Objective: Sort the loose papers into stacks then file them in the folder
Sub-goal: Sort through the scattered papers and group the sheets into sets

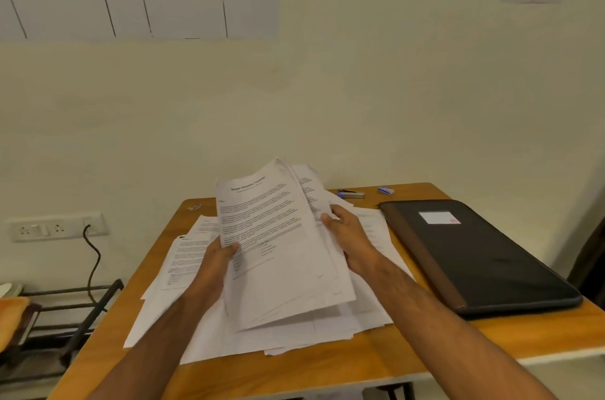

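A bundle of printed papers (278, 236) is lifted and tilted above the table. My left hand (217, 260) grips its left edge with the thumb on the top sheet. My right hand (348, 236) holds the right edge, fingers curled round it. Beneath the bundle lie several loose white sheets (183, 268), spread unevenly over the wooden table (327, 367). A closed black folder (474, 255) with a brown spine and a white label lies flat on the right side of the table, apart from the papers.
A stapler (351, 193) and a small blue box (386, 191) lie at the table's back edge by the wall. A small clip (194, 207) sits at the back left corner. A metal rack (65, 311) stands left of the table, under a wall socket (55, 227) with a cable.
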### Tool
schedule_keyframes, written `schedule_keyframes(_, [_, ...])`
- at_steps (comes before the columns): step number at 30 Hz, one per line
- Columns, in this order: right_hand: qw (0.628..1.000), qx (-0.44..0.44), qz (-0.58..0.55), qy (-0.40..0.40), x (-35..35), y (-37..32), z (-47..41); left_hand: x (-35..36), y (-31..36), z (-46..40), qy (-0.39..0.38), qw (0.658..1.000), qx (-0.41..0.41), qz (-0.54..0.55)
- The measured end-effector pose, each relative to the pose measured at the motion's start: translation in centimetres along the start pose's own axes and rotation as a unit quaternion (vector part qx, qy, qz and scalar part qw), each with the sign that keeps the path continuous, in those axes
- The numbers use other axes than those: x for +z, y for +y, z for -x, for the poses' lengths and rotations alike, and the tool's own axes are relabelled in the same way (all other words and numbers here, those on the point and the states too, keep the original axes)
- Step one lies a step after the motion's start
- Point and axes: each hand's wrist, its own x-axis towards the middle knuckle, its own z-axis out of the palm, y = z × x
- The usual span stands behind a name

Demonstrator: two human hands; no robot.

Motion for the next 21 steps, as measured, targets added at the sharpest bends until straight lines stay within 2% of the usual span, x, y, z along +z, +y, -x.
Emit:
schedule_keyframes(5, [0.998,0.048,0.001,-0.04,2.6,-0.7,0.5,0.0,-0.4,0.6,-0.013,1.0,0.0,-0.016])
schedule_keyframes(8, [0.993,0.098,-0.013,-0.063,1.0,-1.2,0.4,-1.2,-0.4,0.6,0.012,1.0,-0.004,0.012])
schedule_keyframes(9, [0.993,0.099,0.042,-0.055,-0.4,-1.0,0.2,-1.5,-0.4,0.7,0.02,1.0,-0.007,0.019])
schedule_keyframes(10, [0.985,0.088,0.148,-0.028,-2.1,-0.5,-0.2,-1.7,-0.3,0.8,0.026,0.999,-0.009,0.023])
schedule_keyframes(11, [0.954,0.069,0.29,0.011,-4.1,0.2,-0.6,-1.9,-0.3,0.9,0.036,0.999,-0.017,0.03])
schedule_keyframes(13, [0.833,0.061,0.546,0.058,-7.7,1.9,-1.0,-1.8,-0.3,1.2,0.051,0.998,-0.025,0.038])
schedule_keyframes(14, [0.781,0.072,0.617,0.067,-9.0,2.6,-0.8,-1.6,-0.3,1.4,0.06,0.997,-0.023,0.034])
schedule_keyframes(15, [0.747,0.081,0.656,0.076,-9.9,3.1,-0.6,-1.4,-0.3,1.6,0.072,0.997,-0.023,0.03])
schedule_keyframes(16, [0.731,0.087,0.672,0.085,-10.5,3.5,-0.3,-1.2,-0.5,1.6,0.076,0.996,-0.023,0.03])
schedule_keyframes(21, [0.703,0.087,0.7,0.089,-11.5,4.3,-0.6,-0.8,-0.7,1.5,0.067,0.997,-0.037,0.03])
